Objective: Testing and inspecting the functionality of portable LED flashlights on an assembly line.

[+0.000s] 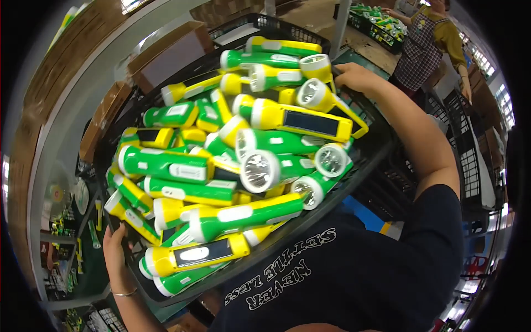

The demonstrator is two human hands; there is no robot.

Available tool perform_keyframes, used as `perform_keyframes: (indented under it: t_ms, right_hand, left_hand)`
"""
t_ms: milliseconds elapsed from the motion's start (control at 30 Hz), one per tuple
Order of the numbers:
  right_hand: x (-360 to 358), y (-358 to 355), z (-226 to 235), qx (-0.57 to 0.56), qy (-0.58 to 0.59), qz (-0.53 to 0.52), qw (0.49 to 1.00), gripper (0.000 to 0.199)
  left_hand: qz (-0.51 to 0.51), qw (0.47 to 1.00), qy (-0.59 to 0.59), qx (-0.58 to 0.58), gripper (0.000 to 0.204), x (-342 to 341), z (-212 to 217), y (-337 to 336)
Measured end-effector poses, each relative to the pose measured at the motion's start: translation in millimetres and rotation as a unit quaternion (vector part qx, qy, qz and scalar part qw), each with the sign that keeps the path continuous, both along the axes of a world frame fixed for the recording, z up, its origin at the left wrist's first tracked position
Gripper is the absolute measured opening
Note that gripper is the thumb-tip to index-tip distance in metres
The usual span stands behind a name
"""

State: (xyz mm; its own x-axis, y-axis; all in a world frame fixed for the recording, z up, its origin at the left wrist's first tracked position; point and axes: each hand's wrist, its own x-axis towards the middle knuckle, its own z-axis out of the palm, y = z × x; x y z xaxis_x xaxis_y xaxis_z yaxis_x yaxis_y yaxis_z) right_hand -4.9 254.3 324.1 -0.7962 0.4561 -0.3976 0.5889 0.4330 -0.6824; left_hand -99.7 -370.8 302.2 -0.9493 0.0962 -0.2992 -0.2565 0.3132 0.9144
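A black plastic crate [301,264], heaped with several green and yellow flashlights [249,213], is held up in front of my body, slanting across the view. On its lower left end, my left hand [116,243] is closed around the rim, a bracelet on that wrist. Up at the far right corner, my right hand [357,79] grips the opposite end, its fingertips partly hidden by the crate edge. White-rimmed lamp heads face various ways, and some flashlights carry a dark panel along one side. One large lamp head [260,171] points up near the middle of the heap.
Another person [423,47] in a checked apron stands at the far right by a crate of similar flashlights [379,22]. Cardboard boxes [166,55] sit beyond my crate at the left. Black crates [470,144] stand at the right. More flashlights [94,235] lie on a green surface at left.
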Motion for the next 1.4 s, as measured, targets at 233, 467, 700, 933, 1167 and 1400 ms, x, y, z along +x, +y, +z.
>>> perform_keyframes:
  t_ms: [233, 467, 700, 933, 1167, 1400]
  right_hand:
    - [64.2, 203.7, 19.1, 0.206, -0.003, -0.085, 0.975, 0.033]
    - [59.0, 357.7, -97.5, 0.363, -0.04, -0.106, 0.925, 0.031]
    - [-14.5, 486.2, -265.1, 0.389, 0.036, -0.165, 0.905, 0.024]
    - [-97.7, 543.4, -313.6, 0.361, -0.006, -0.17, 0.917, 0.031]
    - [-112.2, 515.0, -306.2, 0.359, -0.018, -0.199, 0.912, 0.034]
    - [-138.5, 555.5, -369.6, 0.349, -0.085, -0.173, 0.917, 0.028]
  left_hand:
    - [-0.108, 0.992, -0.018, 0.06, 0.016, -28.4, 15.2, 227.0]
    - [-0.182, 0.976, -0.064, 0.105, 0.024, -32.5, -104.7, 379.6]
    - [-0.194, 0.969, -0.051, 0.146, 0.03, -42.5, -222.0, 484.0]
    - [-0.174, 0.943, -0.229, 0.168, 0.027, -34.9, -301.1, 529.2]
    - [-0.217, 0.928, -0.227, 0.199, 0.029, -53.9, -309.5, 527.5]
    - [-0.213, 0.901, -0.295, 0.236, 0.025, -46.8, -305.3, 525.9]
